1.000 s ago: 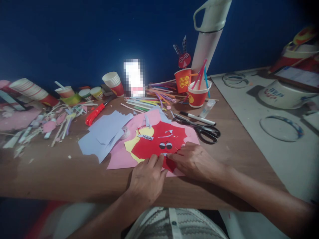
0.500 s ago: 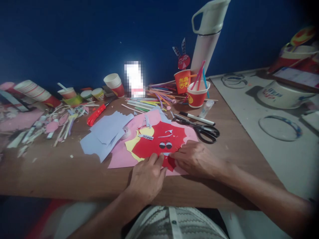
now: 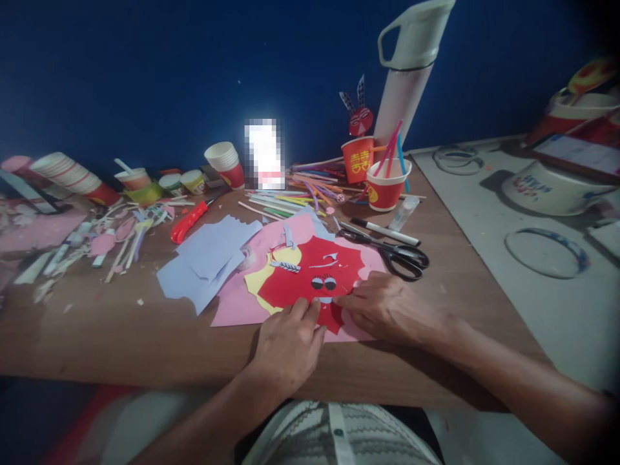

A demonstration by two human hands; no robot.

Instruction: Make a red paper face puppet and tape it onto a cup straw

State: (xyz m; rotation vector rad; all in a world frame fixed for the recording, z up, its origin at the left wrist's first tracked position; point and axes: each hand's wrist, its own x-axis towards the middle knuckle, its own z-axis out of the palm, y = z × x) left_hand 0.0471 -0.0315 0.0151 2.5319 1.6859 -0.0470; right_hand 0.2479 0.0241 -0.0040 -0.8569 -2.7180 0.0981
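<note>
A small pale blue paper piece [image 3: 325,299] lies on the red paper [image 3: 285,284], just below two stuck-on paper eyes [image 3: 323,284]. The fingertips of my left hand [image 3: 289,337] press down at its left end, fingers bent and close together. At its right end are the curled fingers of my right hand [image 3: 387,307], pinched in on the piece. Yellow paper [image 3: 256,287] shows from under the red sheet, and a pink sheet [image 3: 232,303] lies beneath both. A patterned paper strip [image 3: 285,265] and paper scraps rest on top.
Black scissors [image 3: 407,258], a marker [image 3: 385,231] and a glue stick [image 3: 403,213] lie right of the sheets. Pale blue sheets [image 3: 203,252] and a red-handled cutter [image 3: 190,221] are leftward. Paper cups [image 3: 387,187] and a tall bottle [image 3: 404,97] stand behind.
The view has shifted very slightly. My right fingers have moved a little at the small paper piece; my left hand stays in place.
</note>
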